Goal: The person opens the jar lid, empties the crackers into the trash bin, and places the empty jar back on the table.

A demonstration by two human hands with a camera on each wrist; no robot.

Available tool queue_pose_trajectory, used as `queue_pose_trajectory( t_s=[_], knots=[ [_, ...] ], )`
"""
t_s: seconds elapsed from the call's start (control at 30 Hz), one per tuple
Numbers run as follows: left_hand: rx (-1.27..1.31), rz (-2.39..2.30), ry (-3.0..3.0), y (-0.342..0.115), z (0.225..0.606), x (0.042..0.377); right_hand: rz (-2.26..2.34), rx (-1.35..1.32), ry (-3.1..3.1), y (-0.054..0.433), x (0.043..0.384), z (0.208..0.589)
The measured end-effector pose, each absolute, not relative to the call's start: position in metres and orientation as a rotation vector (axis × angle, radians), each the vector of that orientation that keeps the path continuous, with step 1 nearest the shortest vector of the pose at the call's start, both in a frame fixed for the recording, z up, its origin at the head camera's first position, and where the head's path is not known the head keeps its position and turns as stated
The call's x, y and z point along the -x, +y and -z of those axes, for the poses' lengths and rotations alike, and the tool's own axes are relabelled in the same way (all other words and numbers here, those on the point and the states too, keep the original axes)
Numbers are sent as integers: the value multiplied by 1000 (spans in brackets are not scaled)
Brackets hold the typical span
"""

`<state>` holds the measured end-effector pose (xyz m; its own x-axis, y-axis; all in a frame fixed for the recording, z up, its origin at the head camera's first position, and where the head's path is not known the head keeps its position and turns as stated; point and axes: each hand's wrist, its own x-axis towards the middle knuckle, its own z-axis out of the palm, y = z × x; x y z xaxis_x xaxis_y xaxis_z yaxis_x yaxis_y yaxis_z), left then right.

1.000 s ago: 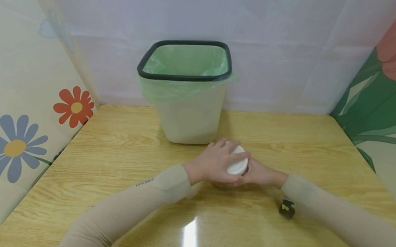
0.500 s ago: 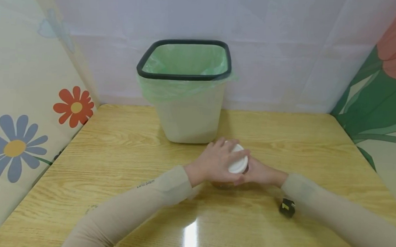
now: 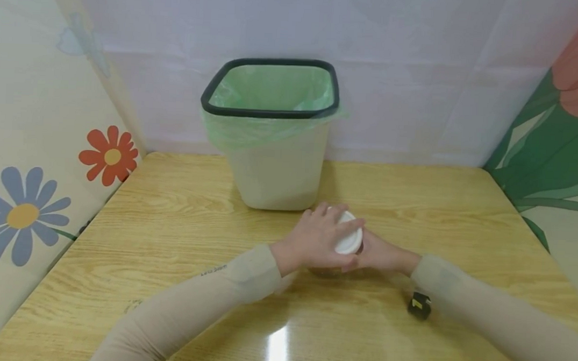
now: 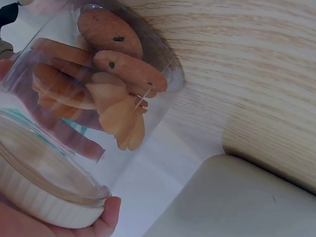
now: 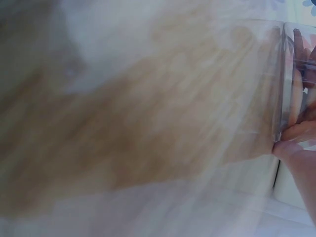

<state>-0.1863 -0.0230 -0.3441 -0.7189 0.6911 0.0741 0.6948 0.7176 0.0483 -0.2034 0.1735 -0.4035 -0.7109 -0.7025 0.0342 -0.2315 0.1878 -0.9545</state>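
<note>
In the head view a clear jar with a white lid (image 3: pixel 348 242) is tilted on the table, in front of the bin. My left hand (image 3: pixel 312 241) grips the lid from above, fingers spread across its top and thumb at its near edge. My right hand (image 3: pixel 381 254) holds the jar's body from the right, its fingers mostly hidden by my left. The left wrist view shows the lid's ribbed side (image 4: pixel 59 210) and the transparent jar wall (image 4: pixel 165 116). Several orange-brown oval pieces (image 4: pixel 111 32) with dark specks lie inside the jar.
A pale bin (image 3: pixel 280 169) with a black rim (image 3: pixel 267 114) and a green liner stands behind the hands. A small black object with a yellow patch (image 3: pixel 419 306) lies near my right sleeve. The wooden table (image 3: pixel 181 208) meets flower-printed walls at both sides.
Both hands stay on the jar and lid in almost the same pose, with only very slight shifts. The bin and the small black object have not moved.
</note>
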Motion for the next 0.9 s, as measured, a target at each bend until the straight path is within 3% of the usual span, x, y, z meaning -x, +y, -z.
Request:
queue_pose_trajectory(
  t_s=[0.9],
  knots=[
    [1015, 125, -2859, -18, 344, 179, 1549, 871, 2053, 174, 201, 404]
  ],
)
